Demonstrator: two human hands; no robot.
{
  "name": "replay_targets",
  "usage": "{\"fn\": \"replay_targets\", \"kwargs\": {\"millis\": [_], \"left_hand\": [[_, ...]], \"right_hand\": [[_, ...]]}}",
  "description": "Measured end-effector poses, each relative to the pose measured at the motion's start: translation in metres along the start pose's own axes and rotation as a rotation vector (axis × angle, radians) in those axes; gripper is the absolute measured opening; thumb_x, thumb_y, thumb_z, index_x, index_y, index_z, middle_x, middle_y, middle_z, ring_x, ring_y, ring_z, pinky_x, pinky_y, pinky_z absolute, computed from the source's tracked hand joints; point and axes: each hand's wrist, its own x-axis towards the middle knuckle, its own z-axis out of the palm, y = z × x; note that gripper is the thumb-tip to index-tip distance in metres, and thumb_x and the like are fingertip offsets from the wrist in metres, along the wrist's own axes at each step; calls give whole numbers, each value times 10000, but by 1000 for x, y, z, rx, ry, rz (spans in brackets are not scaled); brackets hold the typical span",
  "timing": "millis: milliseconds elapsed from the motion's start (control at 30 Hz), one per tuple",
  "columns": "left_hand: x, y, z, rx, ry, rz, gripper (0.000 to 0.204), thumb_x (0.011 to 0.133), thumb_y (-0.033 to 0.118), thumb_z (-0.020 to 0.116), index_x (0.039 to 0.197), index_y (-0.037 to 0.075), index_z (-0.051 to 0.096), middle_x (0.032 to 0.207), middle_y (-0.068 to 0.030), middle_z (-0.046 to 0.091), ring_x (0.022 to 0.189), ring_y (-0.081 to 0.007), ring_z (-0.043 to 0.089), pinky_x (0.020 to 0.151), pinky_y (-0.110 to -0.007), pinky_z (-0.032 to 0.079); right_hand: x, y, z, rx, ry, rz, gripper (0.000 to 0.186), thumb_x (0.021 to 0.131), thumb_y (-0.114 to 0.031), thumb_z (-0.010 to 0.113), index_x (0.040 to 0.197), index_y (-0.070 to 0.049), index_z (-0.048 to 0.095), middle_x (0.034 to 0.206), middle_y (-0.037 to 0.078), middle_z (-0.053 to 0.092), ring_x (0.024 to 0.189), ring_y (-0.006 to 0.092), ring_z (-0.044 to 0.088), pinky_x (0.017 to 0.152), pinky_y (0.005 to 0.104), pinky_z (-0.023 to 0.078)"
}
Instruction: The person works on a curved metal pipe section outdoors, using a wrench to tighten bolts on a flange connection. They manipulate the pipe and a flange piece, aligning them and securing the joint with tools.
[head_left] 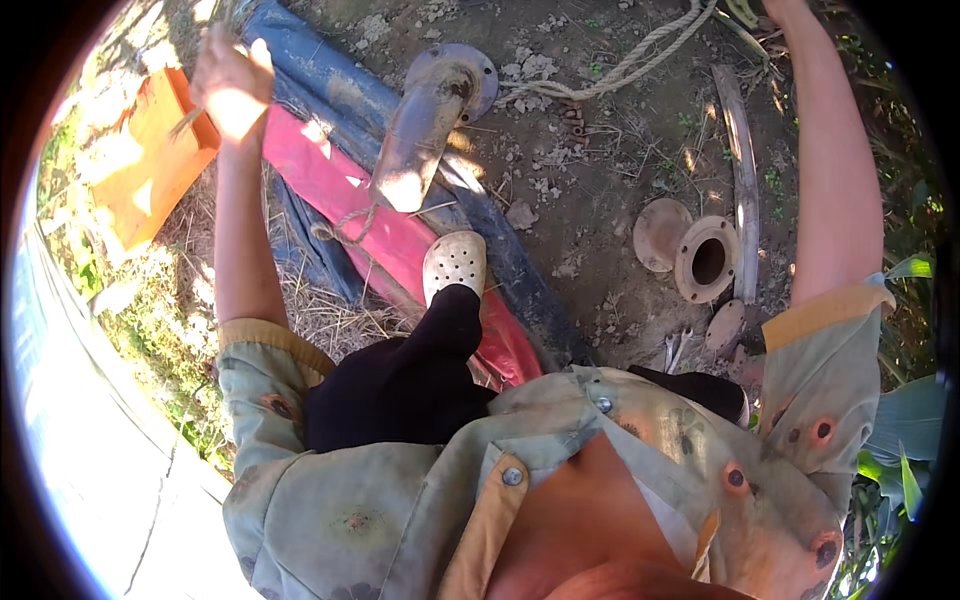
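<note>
My left hand point(230, 80) is raised at the upper left, fingers blurred, beside a blue flattened hose point(320, 65) and an orange sheet point(140, 170); I cannot tell whether it grips anything. My right hand point(778, 10) reaches the top edge, its fingers out of sight near some rope point(620, 75) and plant stems. A rusty flanged metal pipe point(420, 130) lies across the blue hose at the upper middle. A pink flattened hose point(390, 240) runs diagonally below it, with my shoe point(455, 260) on or beside it.
On the dirt at right lie two round flanges point(660, 235) point(705, 260), a flat disc point(725, 325), a long wooden piece point(738, 180) and wrenches point(675, 350). Small rusty bolts point(572, 125) lie near the rope. A white sheet point(110, 430) borders the left, leafy plants point(900, 430) the right.
</note>
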Motion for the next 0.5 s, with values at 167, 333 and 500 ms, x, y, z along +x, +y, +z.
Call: {"fn": "replay_targets", "kwargs": {"millis": [167,333,500], "left_hand": [[-32,106,85,-604,-820,72,525,875,412,510,1195,-4,517,1148,-220,571,1089,-350,534,929,-396,412],[-17,143,183,-645,-1067,100,570,880,476,486,1165,-14,547,1123,-208,593,1105,-332,533,926,-388,410],[-22,152,188,-688,-1112,280,527,863,513,498,1069,42,614,1004,-201,619,1003,-369,570,860,-413,440]], "right_hand": [[-63,29,56,-1203,-165,-266,481,805,-381,617,1077,16,591,1080,261,586,1042,377,554,875,434,439],[-106,82,96,-1032,-604,-283,285,860,-300,548,1007,-57,576,837,110,651,852,232,625,740,372,487],[-193,109,92,-840,-811,-53,414,906,-346,494,1178,-35,518,1121,148,602,1052,267,571,918,371,437]]}}
